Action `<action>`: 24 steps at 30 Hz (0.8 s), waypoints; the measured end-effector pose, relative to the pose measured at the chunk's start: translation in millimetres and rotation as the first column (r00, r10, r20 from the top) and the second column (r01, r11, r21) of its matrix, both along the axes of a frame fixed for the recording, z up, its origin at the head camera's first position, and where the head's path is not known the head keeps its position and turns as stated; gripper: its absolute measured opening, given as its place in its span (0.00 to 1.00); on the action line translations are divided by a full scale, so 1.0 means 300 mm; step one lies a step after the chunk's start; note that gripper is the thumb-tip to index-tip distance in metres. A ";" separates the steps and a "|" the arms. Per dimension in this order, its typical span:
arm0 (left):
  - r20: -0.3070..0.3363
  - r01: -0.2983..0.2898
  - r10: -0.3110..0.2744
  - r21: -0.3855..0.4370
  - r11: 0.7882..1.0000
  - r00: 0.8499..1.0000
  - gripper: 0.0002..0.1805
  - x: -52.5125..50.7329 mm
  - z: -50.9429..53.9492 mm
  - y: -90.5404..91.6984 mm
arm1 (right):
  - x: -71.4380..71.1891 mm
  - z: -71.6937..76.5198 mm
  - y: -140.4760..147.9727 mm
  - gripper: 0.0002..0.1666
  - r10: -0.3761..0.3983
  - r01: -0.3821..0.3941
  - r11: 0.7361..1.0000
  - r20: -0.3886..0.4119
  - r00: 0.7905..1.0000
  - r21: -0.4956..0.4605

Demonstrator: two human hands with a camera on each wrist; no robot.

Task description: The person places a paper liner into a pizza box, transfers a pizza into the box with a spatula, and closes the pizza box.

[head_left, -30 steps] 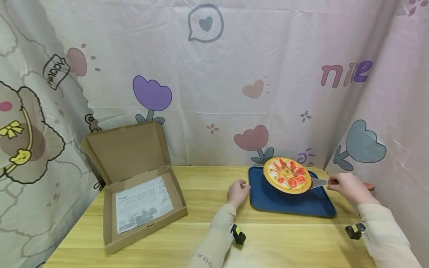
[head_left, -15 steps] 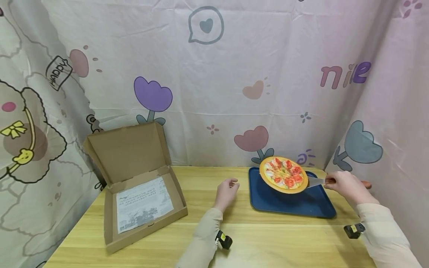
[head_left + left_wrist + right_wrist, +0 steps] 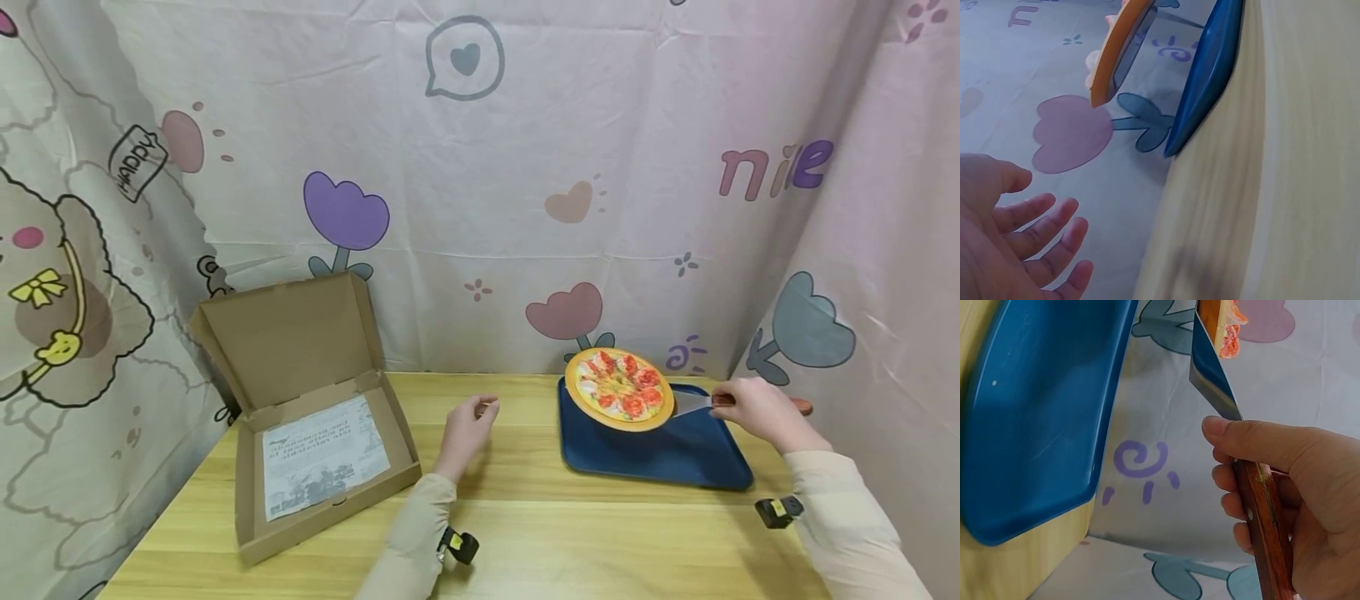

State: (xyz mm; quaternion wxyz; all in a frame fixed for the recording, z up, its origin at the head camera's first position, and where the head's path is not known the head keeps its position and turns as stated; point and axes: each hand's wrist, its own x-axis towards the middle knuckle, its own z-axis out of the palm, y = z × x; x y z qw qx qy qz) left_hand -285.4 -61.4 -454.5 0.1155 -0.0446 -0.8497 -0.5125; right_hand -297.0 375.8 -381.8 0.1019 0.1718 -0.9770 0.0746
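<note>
My right hand (image 3: 765, 412) grips the wooden handle of a metal spatula (image 3: 1263, 519); the thumb lies along the handle near the blade. On the blade rests a round pizza (image 3: 621, 389) with an orange rim, held up above the left part of a blue tray (image 3: 652, 454). In the left wrist view the pizza's orange edge (image 3: 1113, 59) hangs apart from the tray. My left hand (image 3: 467, 433) hovers over the table left of the tray, holding nothing, its fingers loosely bent and spread.
An open cardboard box (image 3: 251, 500) with a printed sheet (image 3: 322, 458) inside stands on the left of the wooden table (image 3: 540, 542), lid raised. A patterned curtain (image 3: 465, 192) hangs behind the table and along both sides.
My right hand has moved slightly left with the spatula and pizza. My left hand has moved left, away from the tray's edge. The box and tray have stayed put.
</note>
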 end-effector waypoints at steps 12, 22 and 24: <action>-0.035 -0.063 0.062 -0.043 0.997 0.997 0.17 0.072 0.046 -0.143 | -0.030 0.008 -0.077 0.09 0.021 -0.021 1.000 0.032 0.999 -0.006; -0.049 -0.110 0.106 -0.084 0.990 0.993 0.17 0.133 0.065 -0.260 | -0.042 0.005 -0.144 0.08 0.039 -0.038 0.999 0.012 0.999 -0.015; -0.049 -0.114 0.110 -0.101 0.988 0.993 0.18 0.145 0.069 -0.283 | -0.045 0.006 -0.159 0.07 0.046 -0.046 0.999 0.009 0.999 -0.020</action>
